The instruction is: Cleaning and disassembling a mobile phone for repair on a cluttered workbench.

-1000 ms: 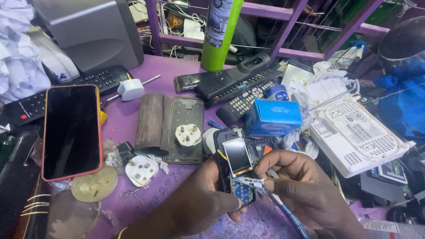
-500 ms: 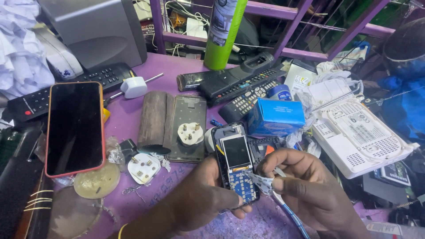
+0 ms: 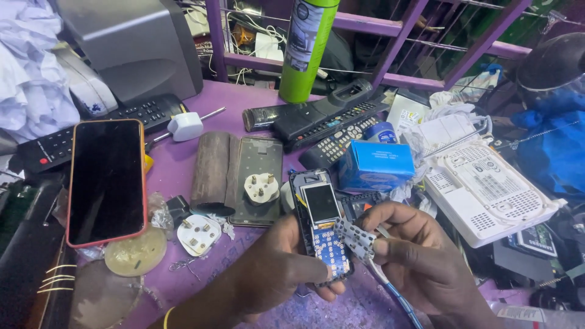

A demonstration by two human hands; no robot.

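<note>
My left hand (image 3: 277, 268) grips a small opened keypad phone (image 3: 321, 225) by its lower body; its little screen and blue circuit board face up. My right hand (image 3: 417, 259) pinches a pale rubbery keypad sheet (image 3: 356, 237) right beside the phone's keypad area, partly lifted off it. A thin blue-handled tool (image 3: 396, 298) runs down under my right palm. Both hands hover over the purple table (image 3: 201, 262) near its front edge.
A smartphone in a red case (image 3: 106, 180) lies at left, with two white plugs (image 3: 198, 234) and a phone back panel (image 3: 259, 176) in the middle. Remote controls (image 3: 332, 119), a green can (image 3: 304, 49), a blue box (image 3: 375, 166) and a white router (image 3: 487, 186) crowd the back and right.
The keypad sheet has come further away from the phone in my right hand. The phone has shifted slightly up and to the right in my left hand.
</note>
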